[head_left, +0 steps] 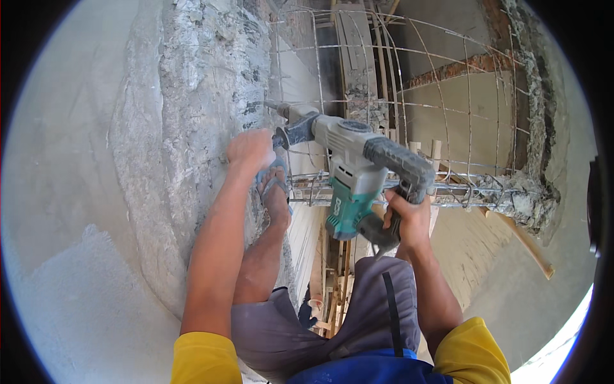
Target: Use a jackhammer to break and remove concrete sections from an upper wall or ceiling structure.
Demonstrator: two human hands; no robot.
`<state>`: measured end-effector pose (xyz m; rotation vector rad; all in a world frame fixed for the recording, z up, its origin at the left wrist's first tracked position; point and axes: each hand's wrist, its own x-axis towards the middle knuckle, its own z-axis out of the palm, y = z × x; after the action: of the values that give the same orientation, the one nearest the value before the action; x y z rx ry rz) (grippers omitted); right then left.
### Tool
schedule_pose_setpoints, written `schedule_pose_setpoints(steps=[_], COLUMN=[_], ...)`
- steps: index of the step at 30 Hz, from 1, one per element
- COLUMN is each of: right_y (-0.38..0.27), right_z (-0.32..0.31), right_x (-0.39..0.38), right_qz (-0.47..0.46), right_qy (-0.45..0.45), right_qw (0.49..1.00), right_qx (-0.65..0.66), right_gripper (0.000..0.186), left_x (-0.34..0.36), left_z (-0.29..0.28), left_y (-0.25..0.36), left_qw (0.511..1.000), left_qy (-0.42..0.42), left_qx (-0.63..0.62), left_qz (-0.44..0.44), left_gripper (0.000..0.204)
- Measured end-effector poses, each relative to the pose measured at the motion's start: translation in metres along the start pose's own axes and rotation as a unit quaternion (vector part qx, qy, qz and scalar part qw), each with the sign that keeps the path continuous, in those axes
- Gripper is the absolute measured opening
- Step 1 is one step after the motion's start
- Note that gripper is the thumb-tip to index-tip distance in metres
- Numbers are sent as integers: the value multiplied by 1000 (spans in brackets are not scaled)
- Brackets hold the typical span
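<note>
A grey and green rotary hammer (350,144) lies across the middle of the view, its nose turned to the left. My left hand (251,148) is closed around the side handle near the front, the fist close to the concrete. Around the black rear handle, my right hand (410,217) is wrapped; whether a finger presses the trigger cannot be made out. The short bit (272,104) points at the rough, chipped edge of the concrete (208,96); I cannot tell whether its tip touches.
Bare rebar (441,105) forms a grid over an opening on the right, with a broken concrete rim (527,198). My sandalled foot (275,185) rests on the concrete edge just below the left hand. Timber poles (345,269) show far below through the gap.
</note>
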<state>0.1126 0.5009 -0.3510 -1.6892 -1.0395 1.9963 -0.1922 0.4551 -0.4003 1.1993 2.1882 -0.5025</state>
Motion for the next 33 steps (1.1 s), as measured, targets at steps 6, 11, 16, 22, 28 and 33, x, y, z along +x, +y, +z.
schedule_pose_setpoints(steps=[6,11,16,22,28,33], right_y=[72,74,54,47,45,31], right_z=[-23,-66,-80,-68,-62,-69], right_x=[-65,-53,-29,-15,6,39], right_qz=[82,68,65,44,36,40], right_qy=[30,36,18,16,-26,10], right_qw=[990,994,997,998,998,999], right_qx=[106,75,48,46,-35,-12], right_gripper=[12,11,14,9,10,10], left_x=[-55,-80,-89,-74,-53,-35], left_z=[21,37,46,36,39,37], left_y=[16,34,39,38,30,44], left_qw=[993,998,999,999,998,997], left_qy=[-38,-44,-5,-28,-57,-64], left_qx=[78,27,1,-27,-7,-35], left_qz=[74,38,44,25,6,0], left_gripper=[18,18,42,17,20,33])
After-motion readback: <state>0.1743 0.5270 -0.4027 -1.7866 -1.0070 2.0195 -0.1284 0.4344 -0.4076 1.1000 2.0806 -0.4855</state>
